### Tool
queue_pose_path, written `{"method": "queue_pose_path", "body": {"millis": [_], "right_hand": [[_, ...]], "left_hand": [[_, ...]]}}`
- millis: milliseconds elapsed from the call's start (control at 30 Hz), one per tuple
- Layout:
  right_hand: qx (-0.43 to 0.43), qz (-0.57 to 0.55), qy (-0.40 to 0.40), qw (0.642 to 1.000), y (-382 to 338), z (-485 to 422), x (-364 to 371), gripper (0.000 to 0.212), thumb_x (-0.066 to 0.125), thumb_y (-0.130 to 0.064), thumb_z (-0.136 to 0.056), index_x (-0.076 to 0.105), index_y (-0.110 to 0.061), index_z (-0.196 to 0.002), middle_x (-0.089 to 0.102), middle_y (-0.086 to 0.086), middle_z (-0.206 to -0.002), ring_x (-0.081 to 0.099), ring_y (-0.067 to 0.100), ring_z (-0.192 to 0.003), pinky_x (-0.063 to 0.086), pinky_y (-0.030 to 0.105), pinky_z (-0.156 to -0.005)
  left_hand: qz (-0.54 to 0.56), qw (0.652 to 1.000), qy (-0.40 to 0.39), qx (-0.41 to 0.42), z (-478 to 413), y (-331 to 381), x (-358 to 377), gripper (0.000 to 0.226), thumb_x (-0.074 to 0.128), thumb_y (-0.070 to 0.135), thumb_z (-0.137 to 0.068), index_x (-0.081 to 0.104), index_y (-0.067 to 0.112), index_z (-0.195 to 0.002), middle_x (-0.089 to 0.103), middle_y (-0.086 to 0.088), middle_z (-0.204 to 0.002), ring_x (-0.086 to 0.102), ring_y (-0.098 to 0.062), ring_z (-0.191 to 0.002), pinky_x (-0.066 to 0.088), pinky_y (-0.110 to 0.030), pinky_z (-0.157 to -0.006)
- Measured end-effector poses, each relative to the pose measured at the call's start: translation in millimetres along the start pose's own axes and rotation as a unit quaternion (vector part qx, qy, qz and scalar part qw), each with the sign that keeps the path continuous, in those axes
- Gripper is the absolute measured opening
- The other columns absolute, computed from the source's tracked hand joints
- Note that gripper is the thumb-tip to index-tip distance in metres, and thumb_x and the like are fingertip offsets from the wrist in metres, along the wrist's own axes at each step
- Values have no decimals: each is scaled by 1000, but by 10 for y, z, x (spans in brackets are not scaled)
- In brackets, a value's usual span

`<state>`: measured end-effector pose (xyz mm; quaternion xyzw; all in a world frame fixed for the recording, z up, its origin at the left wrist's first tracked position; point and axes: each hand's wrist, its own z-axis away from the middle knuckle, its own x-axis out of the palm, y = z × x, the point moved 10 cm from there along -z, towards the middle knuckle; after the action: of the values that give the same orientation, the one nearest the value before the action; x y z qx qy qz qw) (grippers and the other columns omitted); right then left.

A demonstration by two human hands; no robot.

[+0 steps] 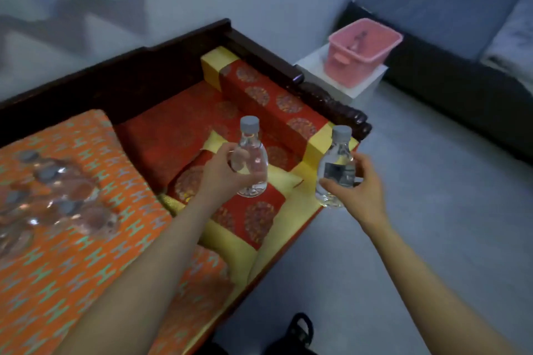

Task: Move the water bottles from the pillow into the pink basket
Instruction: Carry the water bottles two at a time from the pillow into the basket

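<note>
My left hand (222, 171) grips a clear water bottle with a grey cap (251, 158), held upright above the red and yellow cushions. My right hand (356, 184) holds a second clear bottle with a dark label (334, 167), upright over the bench's right edge. Several more clear bottles (54, 196) lie on the orange patterned pillow (72, 253) at the left. The pink basket (362, 52) stands on a white block (346, 86) beyond the bench's far right corner, well ahead of both hands.
A dark wooden bench frame (161, 66) surrounds the red cushions, with a carved armrest (331, 104) between my hands and the basket. A dark sofa (450, 46) lines the right wall. Grey floor (403, 225) lies right of the bench. A dark sandal (298, 331) shows at the bottom.
</note>
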<state>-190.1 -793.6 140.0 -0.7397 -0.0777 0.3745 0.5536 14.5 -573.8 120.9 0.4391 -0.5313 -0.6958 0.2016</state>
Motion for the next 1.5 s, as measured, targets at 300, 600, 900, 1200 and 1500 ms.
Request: {"method": "queue_pose_path", "body": {"millis": [300, 600, 900, 1200, 1500], "right_hand": [[34, -5, 63, 997, 702, -824, -1453, 65, 88, -27, -58, 49, -35, -109, 60, -16, -99, 60, -4, -87, 45, 12, -65], [67, -12, 88, 994, 1218, -1824, -1992, 62, 88, -24, -58, 51, -34, -107, 60, -16, -97, 58, -7, -83, 44, 8, -63], [103, 3, 79, 992, 1744, -3105, -2529, 65, 89, -20, -57, 51, -25, -110, 60, -14, -99, 60, 0, -88, 47, 17, -70], [118, 2, 106, 987, 2312, -4366, -3413, 67, 90, -18, -58, 51, -23, -112, 61, -7, -102, 60, 11, -91, 49, 24, -75], [81, -10, 15, 997, 2658, -6095, -3990, 70, 91, -21, -57, 47, -30, -110, 58, -12, -104, 60, 9, -93, 48, 25, -77]], "left_hand": [[39, 998, -44, -10, -617, 672, 1451, 60, 90, 44, -50, 58, 28, -98, 69, 7, -98, 67, -12, -89, 55, -37, -74], [-22, 997, -79, 12, -1687, 1099, 2427, 66, 90, 41, -52, 56, 24, -105, 67, 7, -101, 63, -14, -94, 53, -37, -79], [-30, 993, -114, 20, -2950, 1479, 3491, 70, 91, 40, -48, 55, 25, -106, 65, 4, -104, 62, -16, -99, 50, -31, -78], [-27, 995, -91, 0, -4055, 1925, 4394, 72, 92, 27, -55, 54, 13, -114, 65, -3, -109, 60, -23, -107, 49, -43, -95], [21, 999, 11, -31, -4971, 2317, 5158, 67, 93, 26, -50, 56, 27, -105, 66, 4, -105, 64, -17, -98, 52, -31, -82]]}}
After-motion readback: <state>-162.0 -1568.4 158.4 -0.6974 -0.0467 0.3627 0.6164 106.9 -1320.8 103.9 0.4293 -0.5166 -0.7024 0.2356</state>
